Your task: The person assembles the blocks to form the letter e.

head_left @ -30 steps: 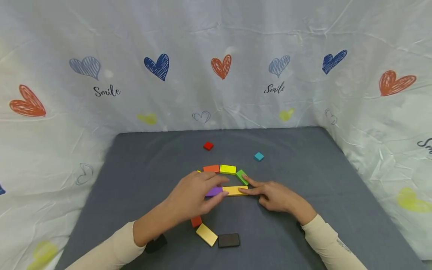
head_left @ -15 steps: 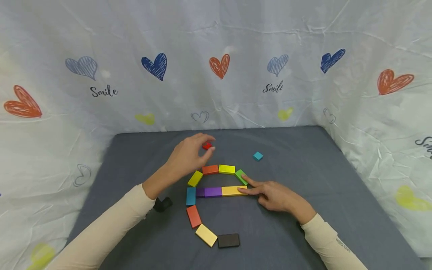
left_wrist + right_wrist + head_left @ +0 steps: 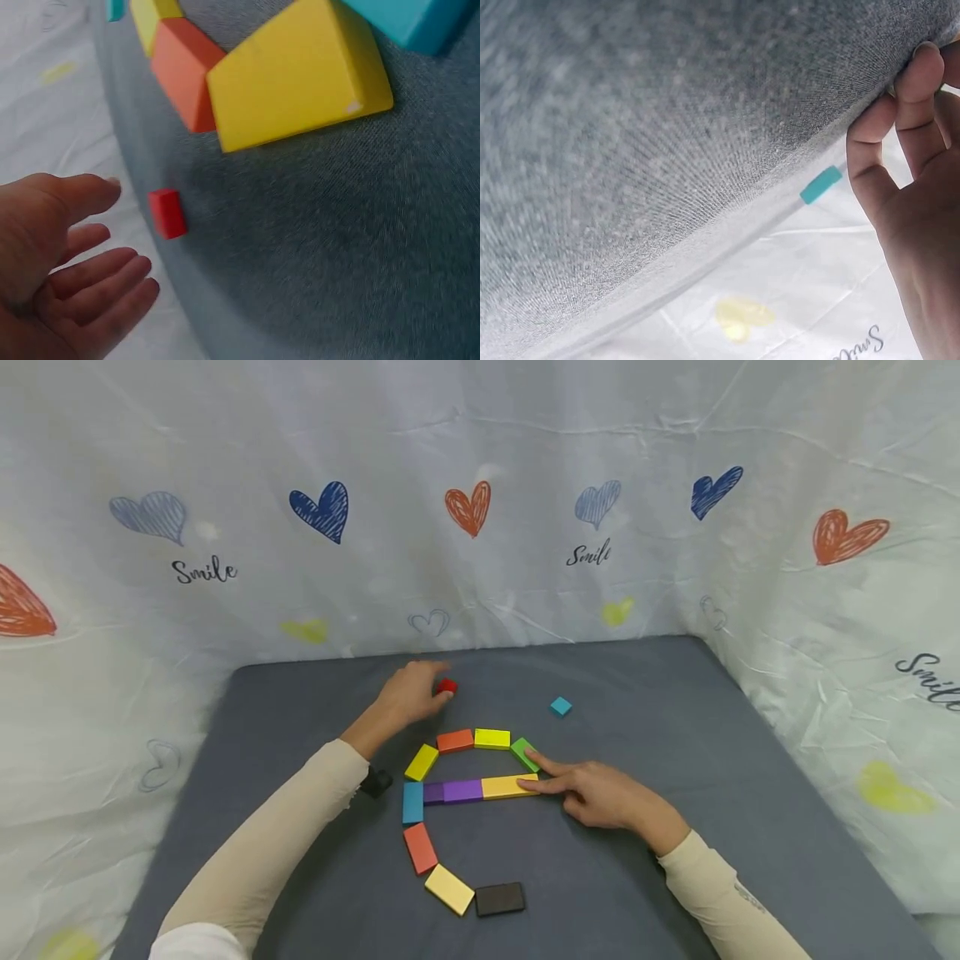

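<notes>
My left hand [image 3: 411, 693] is at the far side of the table beside a small red block [image 3: 447, 686]. In the left wrist view its thumb and fingers are apart, and the red block [image 3: 167, 213] lies just beyond them. My right hand [image 3: 603, 793] has two fingers stretched out, one touching the green block [image 3: 524, 754] and one on the right end of the orange-yellow block [image 3: 504, 787]. That block continues a straight row with the purple block [image 3: 462, 791]. The right wrist view shows other fingers [image 3: 871, 127] of this hand bent.
Blocks form a curve: yellow [image 3: 492, 739], orange [image 3: 455, 742], yellow-green [image 3: 422, 762], blue [image 3: 412, 802], coral [image 3: 421, 848], pale yellow [image 3: 450, 890] and black [image 3: 500, 899]. A small teal block [image 3: 561, 706] lies behind. A white printed cloth [image 3: 525, 585] hangs around the grey table [image 3: 600, 902].
My left hand has gone from over the purple block to the red block at the back, uncovering the row and the curve's left side. The right hand keeps its place on the blocks.
</notes>
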`<action>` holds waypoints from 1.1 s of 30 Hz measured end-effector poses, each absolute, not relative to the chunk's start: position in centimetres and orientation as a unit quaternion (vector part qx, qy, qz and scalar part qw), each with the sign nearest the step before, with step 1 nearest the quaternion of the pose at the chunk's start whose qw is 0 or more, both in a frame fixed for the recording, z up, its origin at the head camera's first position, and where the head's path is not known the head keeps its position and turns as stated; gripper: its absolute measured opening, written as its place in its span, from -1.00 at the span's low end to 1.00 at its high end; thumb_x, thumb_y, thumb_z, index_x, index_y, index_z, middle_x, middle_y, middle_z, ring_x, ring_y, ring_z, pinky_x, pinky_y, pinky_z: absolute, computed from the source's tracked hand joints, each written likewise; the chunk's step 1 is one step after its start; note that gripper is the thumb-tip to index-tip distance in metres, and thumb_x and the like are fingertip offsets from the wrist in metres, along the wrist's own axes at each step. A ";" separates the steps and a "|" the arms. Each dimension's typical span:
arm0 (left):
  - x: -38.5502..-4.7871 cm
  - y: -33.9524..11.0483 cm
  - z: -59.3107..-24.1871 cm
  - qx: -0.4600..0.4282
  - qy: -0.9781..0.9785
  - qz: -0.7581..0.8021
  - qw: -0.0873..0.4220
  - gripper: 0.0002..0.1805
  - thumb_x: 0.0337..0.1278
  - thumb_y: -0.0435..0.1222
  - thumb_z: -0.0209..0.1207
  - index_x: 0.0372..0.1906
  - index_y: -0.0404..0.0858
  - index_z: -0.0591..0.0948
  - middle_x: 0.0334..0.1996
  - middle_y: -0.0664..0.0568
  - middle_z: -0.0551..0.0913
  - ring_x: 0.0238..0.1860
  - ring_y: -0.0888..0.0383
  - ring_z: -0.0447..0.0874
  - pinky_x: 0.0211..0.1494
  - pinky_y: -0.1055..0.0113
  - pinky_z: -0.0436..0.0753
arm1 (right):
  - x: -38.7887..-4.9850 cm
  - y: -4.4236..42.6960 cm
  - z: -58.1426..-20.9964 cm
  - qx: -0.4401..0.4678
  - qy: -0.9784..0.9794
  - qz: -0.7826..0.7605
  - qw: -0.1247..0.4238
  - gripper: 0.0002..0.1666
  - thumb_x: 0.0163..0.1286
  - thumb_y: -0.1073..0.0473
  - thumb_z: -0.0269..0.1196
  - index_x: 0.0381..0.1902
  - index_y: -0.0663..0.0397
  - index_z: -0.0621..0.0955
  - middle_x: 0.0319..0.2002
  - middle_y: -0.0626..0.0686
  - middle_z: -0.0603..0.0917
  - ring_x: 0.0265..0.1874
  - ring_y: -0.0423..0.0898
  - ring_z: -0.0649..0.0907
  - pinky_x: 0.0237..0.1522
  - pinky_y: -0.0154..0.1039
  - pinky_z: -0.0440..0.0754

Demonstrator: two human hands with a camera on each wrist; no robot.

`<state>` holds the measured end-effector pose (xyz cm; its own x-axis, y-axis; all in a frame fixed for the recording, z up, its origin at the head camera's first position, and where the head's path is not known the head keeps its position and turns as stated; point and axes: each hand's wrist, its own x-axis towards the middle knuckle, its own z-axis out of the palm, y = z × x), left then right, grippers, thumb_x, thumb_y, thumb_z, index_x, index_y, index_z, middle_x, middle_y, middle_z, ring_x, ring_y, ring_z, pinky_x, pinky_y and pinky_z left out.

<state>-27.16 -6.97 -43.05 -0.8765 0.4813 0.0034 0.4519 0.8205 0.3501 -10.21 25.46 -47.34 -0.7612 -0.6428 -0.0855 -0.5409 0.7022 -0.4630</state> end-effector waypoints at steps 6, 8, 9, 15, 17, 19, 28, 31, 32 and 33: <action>-27.6 -6.3 -44.3 0.251 0.957 0.128 0.064 -0.44 0.46 -0.16 0.32 0.44 -0.25 0.56 0.24 -0.21 0.66 0.04 -0.11 0.70 0.12 -0.01 0.71 | -10.1 25.0 -47.2 -0.324 0.915 -0.209 0.121 -0.11 0.41 0.48 0.13 0.52 -0.48 0.48 0.68 -0.13 0.16 -0.76 -0.28 0.09 -0.60 -0.39 0.16; -27.6 -6.2 -44.3 0.251 0.959 0.118 0.060 -0.51 0.46 -0.19 0.33 0.37 -0.27 0.62 0.13 -0.20 0.69 -0.04 -0.09 0.69 0.04 0.01 0.71 | -10.3 24.8 -47.2 -0.331 0.912 -0.210 0.119 -0.10 0.40 0.49 0.12 0.52 -0.47 0.48 0.68 -0.11 0.18 -0.76 -0.29 0.09 -0.60 -0.40 0.17; -27.6 -6.2 -44.3 0.251 0.960 0.113 0.056 -0.55 0.45 -0.21 0.34 0.32 -0.28 0.65 0.08 -0.19 0.70 -0.07 -0.08 0.69 0.00 0.02 0.72 | -10.3 24.8 -47.2 -0.335 0.910 -0.212 0.118 -0.10 0.40 0.50 0.11 0.52 -0.46 0.48 0.68 -0.10 0.18 -0.77 -0.30 0.08 -0.60 -0.41 0.17; -28.1 -5.8 -44.4 0.250 0.964 0.089 0.017 -0.77 0.39 -0.29 0.38 0.05 -0.28 0.76 -0.12 -0.13 0.72 -0.16 -0.06 0.72 -0.10 0.05 0.74 | -10.8 24.7 -47.2 -0.352 0.902 -0.227 0.105 -0.08 0.34 0.55 0.10 0.51 -0.37 0.51 0.66 -0.01 0.22 -0.77 -0.33 0.04 -0.63 -0.41 0.15; -28.4 -5.6 -44.5 0.255 0.963 0.083 0.009 -0.80 0.38 -0.30 0.38 0.01 -0.28 0.76 -0.14 -0.13 0.71 -0.17 -0.06 0.73 -0.11 0.05 0.74 | -10.8 24.7 -47.2 -0.353 0.902 -0.226 0.101 -0.08 0.33 0.56 0.10 0.51 -0.36 0.52 0.66 -0.01 0.23 -0.78 -0.34 0.04 -0.64 -0.42 0.15; -28.6 -5.5 -44.6 0.257 0.963 0.081 0.008 -0.81 0.37 -0.32 0.39 -0.01 -0.29 0.75 -0.15 -0.13 0.71 -0.19 -0.07 0.72 -0.14 0.06 0.74 | -10.8 24.8 -47.3 -0.353 0.902 -0.226 0.099 -0.08 0.33 0.56 0.11 0.51 -0.35 0.52 0.66 0.00 0.24 -0.79 -0.35 0.04 -0.64 -0.42 0.16; -29.0 -5.6 -44.7 0.250 0.962 0.105 0.039 -0.69 0.34 -0.28 0.39 0.08 -0.34 0.67 -0.14 -0.16 0.64 -0.26 -0.07 0.60 -0.20 0.11 0.63 | -10.6 24.9 -47.3 -0.342 0.905 -0.228 0.107 -0.08 0.35 0.55 0.10 0.51 -0.39 0.52 0.66 -0.03 0.22 -0.79 -0.34 0.05 -0.64 -0.40 0.16; -28.9 -5.8 -44.6 0.247 0.959 0.127 0.047 -0.67 0.34 -0.27 0.39 0.10 -0.35 0.69 -0.13 -0.17 0.63 -0.26 -0.07 0.60 -0.18 0.13 0.64 | -10.4 25.1 -47.4 -0.337 0.908 -0.225 0.109 -0.09 0.36 0.54 0.10 0.51 -0.39 0.51 0.67 -0.04 0.22 -0.79 -0.33 0.05 -0.64 -0.40 0.16; -28.9 -5.9 -44.6 0.246 0.959 0.135 0.048 -0.66 0.33 -0.27 0.39 0.10 -0.34 0.69 -0.12 -0.17 0.62 -0.25 -0.07 0.60 -0.17 0.13 0.65 | -10.3 25.2 -47.5 -0.335 0.908 -0.224 0.111 -0.09 0.36 0.54 0.10 0.52 -0.40 0.51 0.67 -0.05 0.21 -0.78 -0.33 0.05 -0.63 -0.41 0.16; -28.8 -5.9 -44.5 0.246 0.957 0.142 0.048 -0.66 0.33 -0.26 0.39 0.11 -0.34 0.70 -0.12 -0.17 0.63 -0.25 -0.07 0.61 -0.15 0.13 0.65 | -10.2 25.2 -47.5 -0.332 0.910 -0.222 0.113 -0.09 0.37 0.53 0.09 0.52 -0.41 0.50 0.67 -0.06 0.20 -0.78 -0.33 0.05 -0.63 -0.41 0.16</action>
<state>-28.79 -5.94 -44.49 -0.8741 0.4853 -0.0218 0.4580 0.8382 0.2962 -10.24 25.21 -47.50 -0.7537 -0.6548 -0.0574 -0.5547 0.6804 -0.4789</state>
